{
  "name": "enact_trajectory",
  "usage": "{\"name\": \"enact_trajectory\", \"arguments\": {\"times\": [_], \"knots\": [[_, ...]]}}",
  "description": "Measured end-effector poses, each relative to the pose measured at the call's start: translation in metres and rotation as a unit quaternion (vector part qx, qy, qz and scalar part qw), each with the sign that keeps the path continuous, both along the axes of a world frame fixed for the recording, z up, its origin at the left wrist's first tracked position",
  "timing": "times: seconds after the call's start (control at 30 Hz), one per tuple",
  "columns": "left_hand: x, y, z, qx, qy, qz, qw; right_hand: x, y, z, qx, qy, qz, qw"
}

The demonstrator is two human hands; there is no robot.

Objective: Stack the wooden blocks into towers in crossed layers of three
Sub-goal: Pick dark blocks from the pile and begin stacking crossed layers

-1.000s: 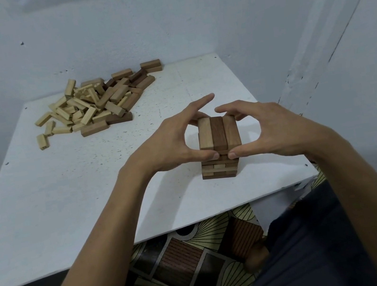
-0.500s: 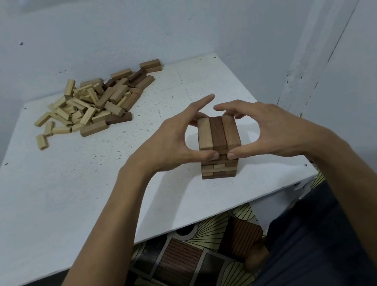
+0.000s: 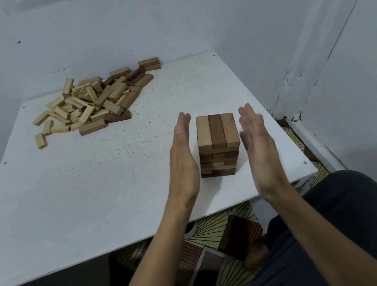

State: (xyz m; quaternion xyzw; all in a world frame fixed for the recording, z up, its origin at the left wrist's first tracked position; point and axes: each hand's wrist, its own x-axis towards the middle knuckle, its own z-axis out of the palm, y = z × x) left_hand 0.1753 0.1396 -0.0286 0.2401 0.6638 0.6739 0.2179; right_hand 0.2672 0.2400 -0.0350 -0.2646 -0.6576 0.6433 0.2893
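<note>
Fingers [image 3: 183,123] on our left hand [image 3: 183,158] and right hand [image 3: 257,141] now extend straight, holding nothing; we have released the top layer. Tower [image 3: 218,147] stands between both palms near the table [image 3: 91,196] edge, apparently squared. Next layer requires pile [image 3: 93,101] blocks.

No legible text, label, brand, number or sign in view, tower [image 3: 217,135] faces plain wood grain, loose blocks [image 3: 91,104] showing no print, table [image 3: 87,199] unlettered, wall [image 3: 161,15] unlettered.
</note>
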Motion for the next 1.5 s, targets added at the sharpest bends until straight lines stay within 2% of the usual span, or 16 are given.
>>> {"name": "enact_trajectory", "arguments": {"times": [0.57, 1.5], "knots": [[0.014, 0.012, 0.010, -0.016, -0.007, -0.015, 1.000, -0.011, -0.022, 0.005, -0.015, 0.003, 0.007, 1.000], [0.009, 0.012, -0.020, -0.006, -0.012, -0.022, 1.000, -0.017, -0.018, -0.020, -0.035, 0.019, 0.017, 0.999]]}}
